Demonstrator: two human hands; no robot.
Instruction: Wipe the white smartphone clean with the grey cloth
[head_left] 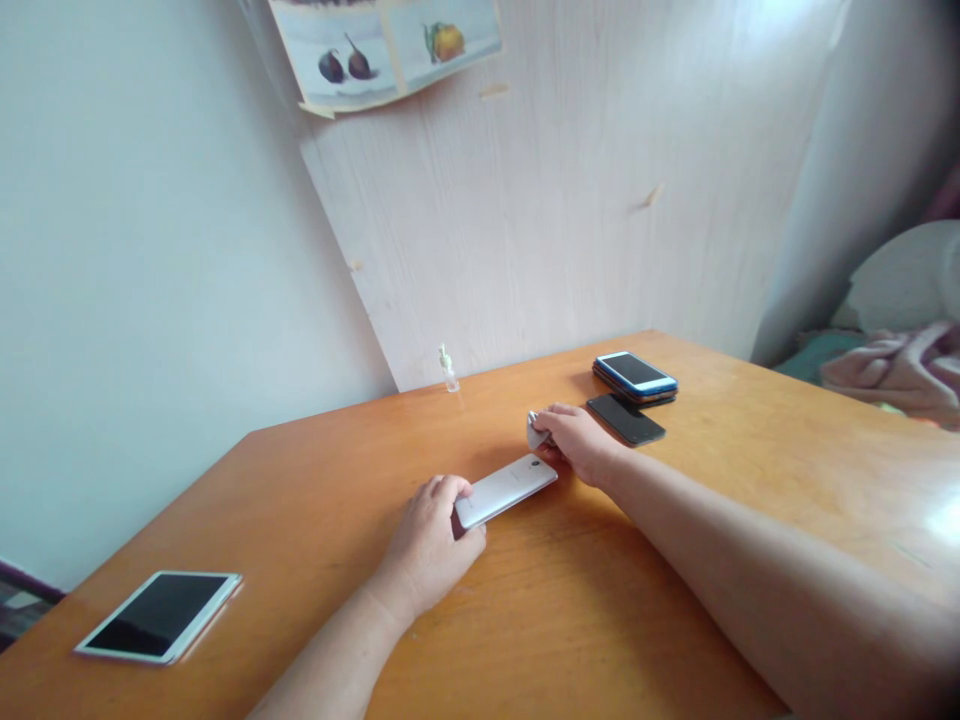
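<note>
A silver-white smartphone (506,491) is in the middle of the head view, its back with the camera lens facing up. My left hand (439,540) grips its near left end between thumb and fingers. Just past the phone's far end, my right hand (574,440) is closed on a small crumpled whitish cloth (536,432); part of the cloth is hidden by the fingers. To the right of that hand, a black smartphone (627,418) lies flat on the table.
The wooden table (315,520) meets a pale panel at the back. A stack of phones (635,376) sits at the back right. Near the panel stands a small clear pump bottle (448,370). A white tablet (161,617) with a dark screen lies at the front left.
</note>
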